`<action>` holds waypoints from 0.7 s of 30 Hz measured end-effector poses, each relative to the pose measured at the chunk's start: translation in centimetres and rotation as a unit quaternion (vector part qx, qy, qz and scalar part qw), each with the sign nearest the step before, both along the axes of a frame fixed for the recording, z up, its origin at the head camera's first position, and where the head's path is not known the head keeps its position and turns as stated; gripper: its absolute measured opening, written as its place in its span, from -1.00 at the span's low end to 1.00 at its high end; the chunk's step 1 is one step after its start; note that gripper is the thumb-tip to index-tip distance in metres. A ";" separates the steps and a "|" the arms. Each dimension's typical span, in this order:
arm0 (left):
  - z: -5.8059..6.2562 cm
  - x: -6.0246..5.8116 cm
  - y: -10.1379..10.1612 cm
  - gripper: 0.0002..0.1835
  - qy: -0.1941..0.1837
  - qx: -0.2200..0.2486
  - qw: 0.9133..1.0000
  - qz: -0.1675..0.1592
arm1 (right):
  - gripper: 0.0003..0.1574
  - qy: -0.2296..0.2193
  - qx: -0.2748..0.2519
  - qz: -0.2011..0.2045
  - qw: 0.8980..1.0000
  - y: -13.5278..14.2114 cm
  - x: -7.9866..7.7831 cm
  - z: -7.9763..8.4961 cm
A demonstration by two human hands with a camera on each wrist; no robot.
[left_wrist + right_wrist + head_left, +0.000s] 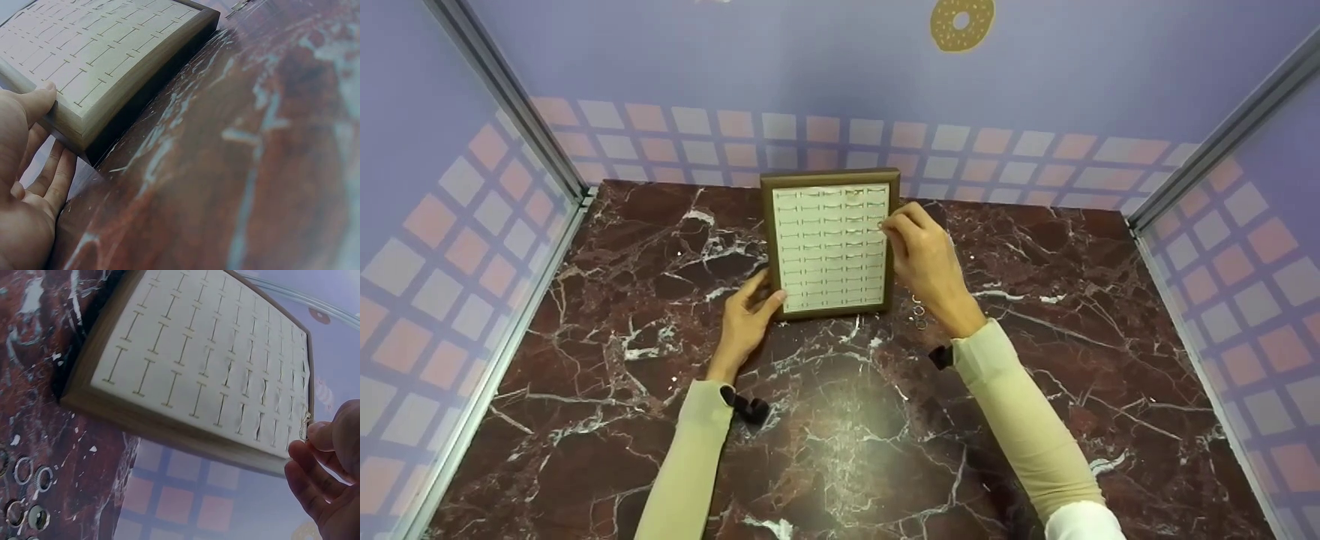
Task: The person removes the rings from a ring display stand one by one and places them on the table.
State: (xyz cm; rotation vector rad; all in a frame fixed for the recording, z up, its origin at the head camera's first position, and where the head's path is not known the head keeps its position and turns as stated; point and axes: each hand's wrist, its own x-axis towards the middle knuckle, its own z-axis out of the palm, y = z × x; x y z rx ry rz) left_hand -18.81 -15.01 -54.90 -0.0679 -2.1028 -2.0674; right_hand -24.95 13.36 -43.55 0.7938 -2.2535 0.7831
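A ring display board (832, 277) with a brown wooden frame and a white slotted pad leans back in front of me, tilted up off the table. My left hand (746, 319) grips its lower left corner, thumb on the front edge and other fingers behind and beneath. Near the upper right edge, my right hand (926, 259) pinches a small ring between thumb and fingertips, mostly hidden by them. A gold ring (853, 193) sits in the pad's top row. Several slots near that side gape in the right wrist view, while the lower ones look flat.
Several loose rings (43, 478) lie on the dark red marbled table (840, 450), beside the board under my right wrist. A purple wall with pink and white squares (821, 129) stands behind the board, and side panels with metal rails (525, 300) flank the table.
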 end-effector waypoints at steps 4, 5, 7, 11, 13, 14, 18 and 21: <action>0.0 0.0 0.0 -0.38 -0.006 0.001 1.000 -0.002 | -0.88 -0.006 -0.004 0.000 1.000 0.6 0.2 -0.3; 0.0 0.0 0.0 -0.38 -0.006 0.001 1.000 -0.003 | -0.88 -0.005 -0.004 -0.001 1.000 0.8 0.3 -0.3; 0.0 0.0 0.0 -0.38 -0.006 0.000 1.000 -0.003 | -0.88 -0.005 -0.004 -0.001 1.000 1.0 0.4 -0.4; -0.1 0.0 -0.1 -0.38 -0.003 0.001 1.000 -0.003 | -0.89 0.001 0.009 -0.004 1.000 1.5 0.6 -0.5; -0.1 0.0 -0.1 -0.38 -0.002 0.003 1.000 -0.001 | -0.89 0.001 0.014 -0.005 1.000 1.8 0.8 -0.6; -0.1 0.0 -0.1 -0.38 -0.002 0.006 1.000 -0.002 | -0.90 0.002 0.018 -0.007 1.000 1.9 0.9 -0.7; 0.0 0.1 -0.1 -0.39 0.000 0.010 1.000 -0.006 | -0.89 0.000 0.018 -0.007 1.000 2.6 1.1 -1.2; 0.0 0.1 -0.1 -0.39 0.002 0.010 1.000 -0.011 | -0.88 -0.003 0.014 -0.010 1.000 3.1 1.3 -1.7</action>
